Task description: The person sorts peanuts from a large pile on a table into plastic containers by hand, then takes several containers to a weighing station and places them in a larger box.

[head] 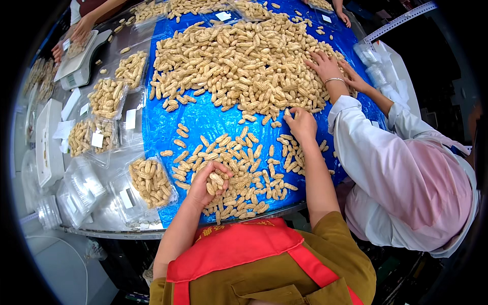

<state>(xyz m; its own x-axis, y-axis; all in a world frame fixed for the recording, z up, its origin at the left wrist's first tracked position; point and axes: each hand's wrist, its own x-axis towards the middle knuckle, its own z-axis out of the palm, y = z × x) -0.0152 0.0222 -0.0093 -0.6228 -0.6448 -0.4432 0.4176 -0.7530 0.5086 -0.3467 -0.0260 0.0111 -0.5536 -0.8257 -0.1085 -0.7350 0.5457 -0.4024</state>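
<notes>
Several unshelled peanuts (215, 180) are cupped in my left hand (207, 185), above a loose spread of peanuts (236, 160) on the blue plastic sheet (213, 118). My right hand (302, 124) is at the near right edge of the large peanut heap (244, 57), with a peanut (287, 112) between thumb and fingertips. Beneath my right forearm lie more scattered peanuts (291, 154). To the left of my left hand, an open clear plastic tray (150, 183) is filled with peanuts.
A co-worker's hands (328, 70) touch the heap at right. Another person's hands (82, 32) are over a scale (72, 72) at upper left. Filled clear trays (106, 97), a white bin (49, 143) and stacked empty containers (80, 190) stand on the metal table at left.
</notes>
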